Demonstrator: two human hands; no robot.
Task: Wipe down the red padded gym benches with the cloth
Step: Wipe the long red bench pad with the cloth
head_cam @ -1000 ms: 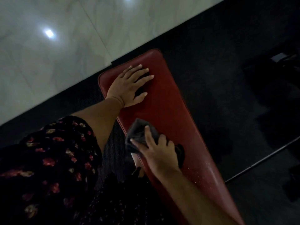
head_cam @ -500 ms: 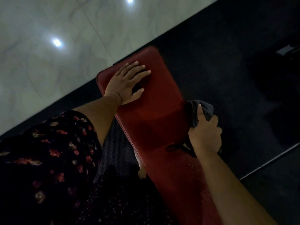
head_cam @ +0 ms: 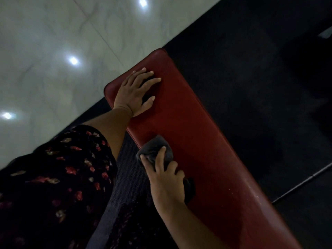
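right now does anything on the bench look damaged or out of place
One thing stands out: pale specks and a faint whitish smear on the red bench pad near its right edge; whether dust, droplets or wear, I cannot tell. The right hand holds the dark cloth on the pad; the left hand rests flat near the end.

A shiny pale tiled floor showed bright light spots. A dark mat lay beside it. A thin dark bar crossed the mat.
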